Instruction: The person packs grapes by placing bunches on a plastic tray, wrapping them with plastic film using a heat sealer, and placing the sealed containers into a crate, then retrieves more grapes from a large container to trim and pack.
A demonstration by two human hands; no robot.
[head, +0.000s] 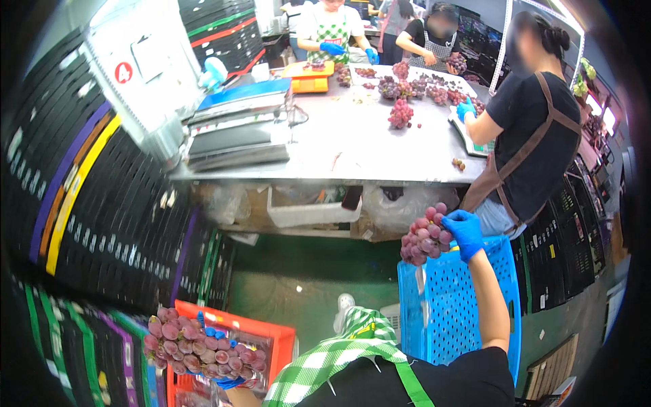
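My left hand (pixel 229 382), in a blue glove, is wrapped around a large bunch of pinkish-purple grapes (pixel 190 348). The grapes hide most of that palm, and blue fingertips show along the far side of the bunch. Below the grapes is a red plastic crate (pixel 284 342) with clear plastic wrapping inside. A smaller grape bunch (pixel 423 239) hangs from my right hand (pixel 465 234), which is also gloved in blue and pinches it near the top. Beneath that bunch stands a blue perforated plastic crate (pixel 455 305).
Ahead is a metal worktable (pixel 325 152) with grape bunches (pixel 401 113), an orange scale (pixel 306 76) and a wrapping machine (pixel 239 135). At the right a co-worker (pixel 534 132) stands by another scale (pixel 478 145). Stacked black crates (pixel 117 203) line the left side.
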